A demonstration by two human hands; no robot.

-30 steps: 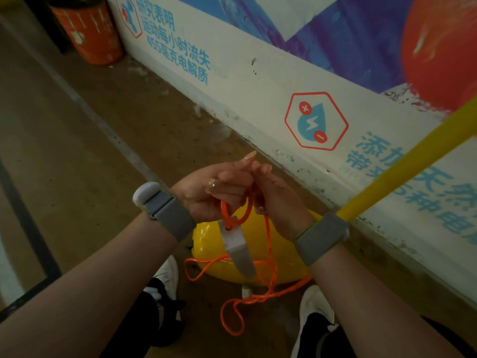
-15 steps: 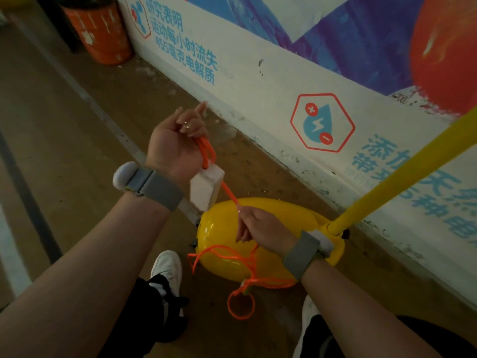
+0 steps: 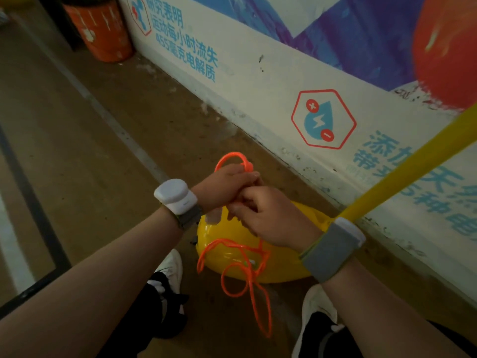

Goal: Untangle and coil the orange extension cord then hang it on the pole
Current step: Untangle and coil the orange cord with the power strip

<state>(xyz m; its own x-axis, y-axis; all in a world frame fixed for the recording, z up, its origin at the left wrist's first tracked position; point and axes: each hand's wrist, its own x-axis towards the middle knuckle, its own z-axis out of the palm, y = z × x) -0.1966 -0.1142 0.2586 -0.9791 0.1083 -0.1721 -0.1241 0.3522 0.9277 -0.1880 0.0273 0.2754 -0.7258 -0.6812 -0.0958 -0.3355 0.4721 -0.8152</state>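
My left hand [image 3: 227, 187] and my right hand [image 3: 268, 215] are pressed together over the yellow base, both closed on the thin orange extension cord [image 3: 247, 267]. A small loop of the cord arches above my left fist. Below the hands more cord hangs in tangled loops down to the floor between my shoes. The cord's white plug block [image 3: 213, 215] peeks out under my left hand. The yellow pole [image 3: 413, 166] slants up to the right from its rounded yellow base [image 3: 214, 241], just right of my right wrist.
A painted wall [image 3: 258, 81] with blue lettering runs along the right. An orange barrel [image 3: 103, 29] stands at the far end by the wall. Brown floor with grey and black stripes [image 3: 31, 202] spreads to the left. My white shoes [image 3: 170, 270] are beside the base.
My left hand came back down from the raised position and my right hand rose to meet it. A new loop of cord now sits above the left fist.
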